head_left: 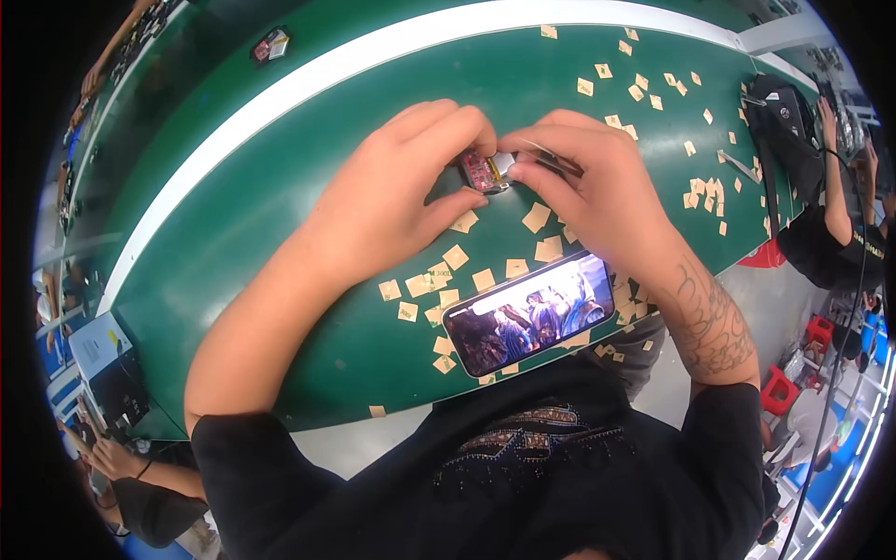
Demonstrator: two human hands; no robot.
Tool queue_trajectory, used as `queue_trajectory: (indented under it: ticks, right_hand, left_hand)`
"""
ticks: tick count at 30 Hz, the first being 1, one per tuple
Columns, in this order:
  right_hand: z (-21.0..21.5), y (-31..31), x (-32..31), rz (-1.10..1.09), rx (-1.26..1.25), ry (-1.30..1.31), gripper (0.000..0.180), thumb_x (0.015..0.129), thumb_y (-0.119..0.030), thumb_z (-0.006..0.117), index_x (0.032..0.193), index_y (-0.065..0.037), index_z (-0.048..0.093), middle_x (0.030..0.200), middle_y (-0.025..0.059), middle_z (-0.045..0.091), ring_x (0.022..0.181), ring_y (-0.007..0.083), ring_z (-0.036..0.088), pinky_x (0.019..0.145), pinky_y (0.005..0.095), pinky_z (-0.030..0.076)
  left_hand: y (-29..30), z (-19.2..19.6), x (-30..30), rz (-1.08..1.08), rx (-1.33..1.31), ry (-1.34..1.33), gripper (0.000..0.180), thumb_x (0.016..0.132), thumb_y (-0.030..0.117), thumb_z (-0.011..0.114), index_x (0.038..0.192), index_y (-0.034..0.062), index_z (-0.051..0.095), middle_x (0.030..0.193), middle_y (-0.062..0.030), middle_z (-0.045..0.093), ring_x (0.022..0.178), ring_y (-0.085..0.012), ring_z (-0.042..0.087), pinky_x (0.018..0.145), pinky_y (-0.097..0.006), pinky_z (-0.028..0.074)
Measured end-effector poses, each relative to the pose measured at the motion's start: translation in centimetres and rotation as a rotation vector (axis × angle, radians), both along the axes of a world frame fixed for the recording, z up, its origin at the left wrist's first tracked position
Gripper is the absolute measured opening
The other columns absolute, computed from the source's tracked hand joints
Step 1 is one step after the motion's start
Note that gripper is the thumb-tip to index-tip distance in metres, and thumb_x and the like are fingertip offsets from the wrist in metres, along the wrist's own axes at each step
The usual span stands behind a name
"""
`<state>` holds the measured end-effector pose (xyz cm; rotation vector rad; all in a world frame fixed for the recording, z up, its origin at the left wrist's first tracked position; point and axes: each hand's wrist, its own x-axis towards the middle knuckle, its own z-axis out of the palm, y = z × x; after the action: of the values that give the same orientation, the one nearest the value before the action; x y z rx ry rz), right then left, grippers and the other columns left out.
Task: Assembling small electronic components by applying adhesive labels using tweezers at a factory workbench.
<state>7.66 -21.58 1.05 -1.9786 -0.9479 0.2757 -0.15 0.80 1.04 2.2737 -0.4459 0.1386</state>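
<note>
A small electronic device [483, 174] with a red circuit board, a silver block and a dark casing sits between my two hands, over the green table. My left hand [397, 182] pinches its left side between thumb and fingers. Against the silver block at its right rests the thumb of my right hand [588, 168]. That hand is closed round thin metal tweezers [551, 154], partly hidden by the fingers. Below my hands, a phone [530, 315] with a lit, colourful screen lies near the table's front edge, among small cream-coloured squares [483, 279].
More cream squares are scattered over the right of the green table [653, 126]. Another small device [271, 45] lies beyond the white strip [308, 70]. A black bag [784, 112] and loose tweezers [739, 168] lie at the right end; a box [101, 347] stands left. Other people work at both sides.
</note>
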Motion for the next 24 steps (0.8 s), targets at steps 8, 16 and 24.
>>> queue_trajectory:
  ticks: [8,16,24]
  right_hand:
    - [1.4,0.6,-0.4,-0.036,-0.152,-0.047,0.015,0.091,-0.005,0.076,0.105,-0.001,0.080,0.087,0.0150,0.071,0.079,0.0337,0.070,0.072,0.0433,0.055]
    - [0.1,1.2,0.4,0.002,-0.095,-0.128,0.013,0.088,-0.006,0.076,0.099,0.000,0.076,0.089,0.0158,0.072,0.089,0.0359,0.072,0.080,0.0450,0.057]
    - [0.4,0.2,1.2,-0.006,-0.115,-0.064,0.024,0.088,-0.010,0.081,0.108,-0.001,0.071,0.098,0.0140,0.072,0.095,0.0319,0.073,0.084,0.0426,0.058]
  left_hand:
    - [-0.2,0.0,-0.1,0.019,0.005,-0.018,0.045,0.075,-0.006,0.089,0.110,0.0021,0.062,0.102,-0.0094,0.065,0.090,-0.0257,0.066,0.082,-0.035,0.057]
    - [-0.3,0.2,-0.1,0.030,-0.002,0.012,0.042,0.076,-0.007,0.088,0.110,0.0006,0.064,0.103,-0.0097,0.065,0.092,-0.0251,0.068,0.082,-0.034,0.059]
    - [-0.6,0.1,0.0,0.004,0.020,0.025,0.034,0.079,-0.006,0.087,0.102,0.0011,0.064,0.106,-0.0097,0.065,0.096,-0.0247,0.069,0.086,-0.035,0.059]
